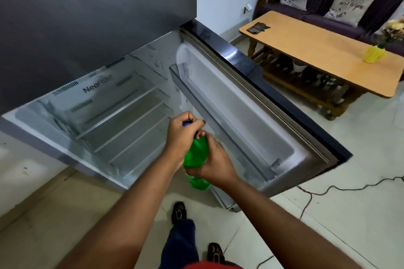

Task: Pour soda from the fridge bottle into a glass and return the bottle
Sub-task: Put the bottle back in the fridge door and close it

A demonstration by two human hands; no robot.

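Pale tiled floor (328, 159), wooden worktop (317, 50) over by the sofa (328, 2). Fridge (98, 28) wide open, door (251, 94) swung right, shelves bare (plenty of room). Green bottle (195, 155) up before the opening: right hand (215, 164) wrapped around its body, left hand (182, 133) fingers closed over the blue cap (187, 124)

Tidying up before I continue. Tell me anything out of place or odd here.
No spill or damage shows. A dark cable snakes loose over the floor right of the fridge door, a possible trip hazard. The fridge shelves look bare. Both hands grip the green bottle.
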